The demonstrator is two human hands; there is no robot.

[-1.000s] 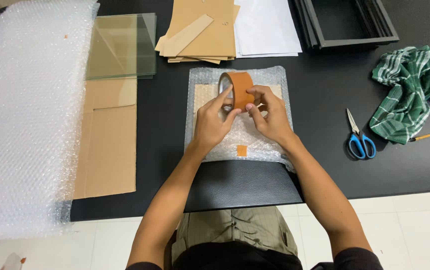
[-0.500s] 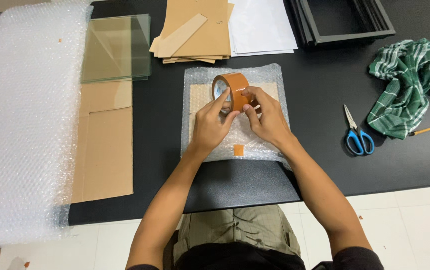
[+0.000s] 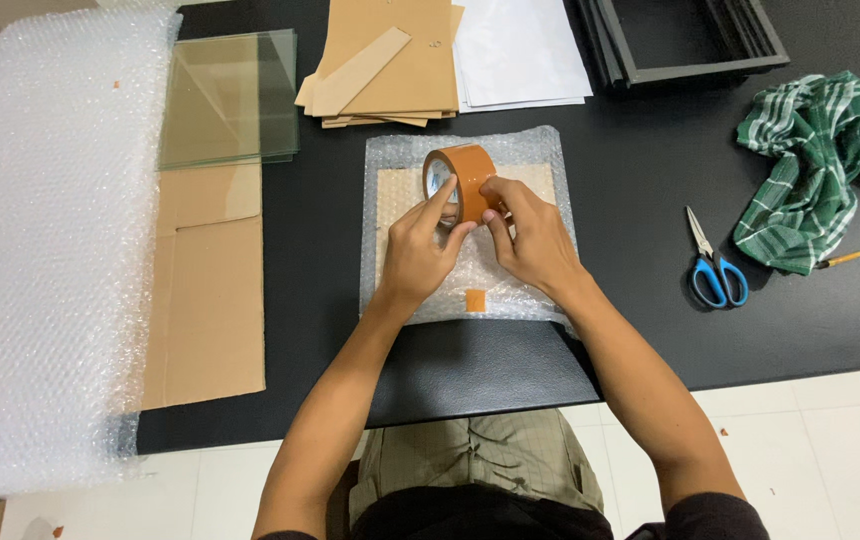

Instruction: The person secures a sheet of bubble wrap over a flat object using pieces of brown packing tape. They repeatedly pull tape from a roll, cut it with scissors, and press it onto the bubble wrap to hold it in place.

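A roll of brown packing tape (image 3: 462, 172) stands on edge above a flat parcel wrapped in bubble wrap (image 3: 540, 170) in the middle of the black table (image 3: 640, 270). My left hand (image 3: 418, 250) grips the roll from the left, with a finger on its inner core. My right hand (image 3: 530, 235) presses its fingertips against the roll's right side and outer face. A small brown piece of tape (image 3: 475, 299) is stuck on the parcel's near edge.
A wide bubble wrap sheet (image 3: 45, 240) covers the left. Glass panes (image 3: 230, 95) lie over flat cardboard (image 3: 205, 300). Cardboard pieces (image 3: 390, 60), white paper (image 3: 520, 55) and black frames (image 3: 690, 40) sit at the back. Blue-handled scissors (image 3: 712, 265), a green checked cloth (image 3: 815, 170) and a pencil (image 3: 853, 256) lie right.
Both hands have kept hold of the tape roll over the parcel, and the fingers have shifted a little around it. The camera view has drifted slightly.
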